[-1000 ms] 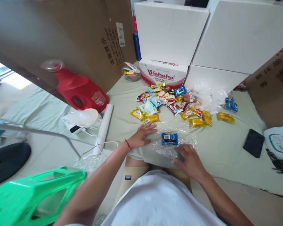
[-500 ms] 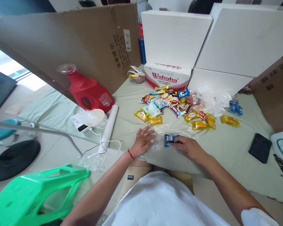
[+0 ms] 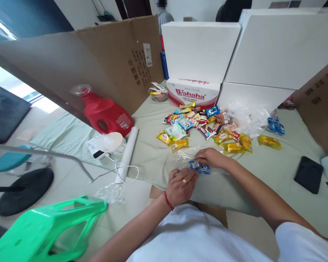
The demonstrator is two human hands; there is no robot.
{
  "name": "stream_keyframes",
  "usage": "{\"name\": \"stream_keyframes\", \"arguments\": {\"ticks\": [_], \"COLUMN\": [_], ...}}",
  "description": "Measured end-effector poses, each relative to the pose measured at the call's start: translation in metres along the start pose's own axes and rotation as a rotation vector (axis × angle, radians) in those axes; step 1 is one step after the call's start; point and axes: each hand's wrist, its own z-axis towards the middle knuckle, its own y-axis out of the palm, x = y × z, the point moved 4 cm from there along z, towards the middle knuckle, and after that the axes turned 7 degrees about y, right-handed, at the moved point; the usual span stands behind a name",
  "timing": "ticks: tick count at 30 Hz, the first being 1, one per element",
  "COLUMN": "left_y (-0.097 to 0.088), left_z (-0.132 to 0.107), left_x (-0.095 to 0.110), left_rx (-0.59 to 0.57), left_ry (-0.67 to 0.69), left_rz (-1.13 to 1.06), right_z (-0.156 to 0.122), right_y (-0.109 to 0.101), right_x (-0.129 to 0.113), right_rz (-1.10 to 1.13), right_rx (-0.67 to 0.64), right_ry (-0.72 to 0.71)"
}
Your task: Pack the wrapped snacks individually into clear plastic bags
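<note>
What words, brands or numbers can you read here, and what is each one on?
"Wahaha", red, on the white carton; the small print beneath is too small.
Chinese characters on the cardboard box: blurred, unreadable.
Red jug label, snack wrappers and the blue packet at the right hand: too small to read.

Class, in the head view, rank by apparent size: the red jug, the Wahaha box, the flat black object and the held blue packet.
1. red jug
2. Wahaha box: farther back, so a close call
3. flat black object
4. blue packet, partly under the right hand
</note>
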Motion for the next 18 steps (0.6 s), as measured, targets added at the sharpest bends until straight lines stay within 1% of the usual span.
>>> {"name": "stream_keyframes", "arguments": {"ticks": [2, 4, 6, 9, 11, 12, 14, 16, 18], "left_y": [0.016, 0.029, 0.035, 0.03, 0.022, 0.019, 0.019, 0.025, 0.036], "left_z": [0.006, 0.009, 0.01, 0.012, 0.015, 0.017, 0.024, 0.033, 0.042], "left_x": [-0.006, -0.02, -0.032, -0.04, -0.037, -0.033, -0.022, -0.01, -0.005], "left_rx": [-0.152, -0.225, -0.233, -0.15, -0.083, -0.075, -0.13, -0.25, -0.367], "left_ry": [-0.074, -0.186, -0.269, -0.329, -0.354, -0.344, -0.275, -0.205, -0.194], "left_rz": [-0.004, -0.012, -0.019, 0.031, 0.081, 0.085, 0.034, -0.046, -0.08], "right_z": [0.004, 0.002, -0.004, -0.014, -0.017, -0.017, -0.011, 0.002, 0.018], "right_y": [0.003, 0.006, 0.007, 0.0, -0.013, -0.021, -0.033, -0.037, -0.033], "right_x": [0.007, 0.014, 0.021, 0.028, 0.031, 0.033, 0.037, 0.038, 0.037], "right_rz": [0.023, 0.054, 0.087, 0.145, 0.145, 0.116, 0.015, -0.087, -0.138], "right_rx": [0.009, 0.027, 0.044, 0.103, 0.198, 0.252, 0.313, 0.278, 0.163], "right_ry": [0.004, 0.039, 0.09, 0.107, 0.113, 0.135, 0.2, 0.251, 0.297]}}
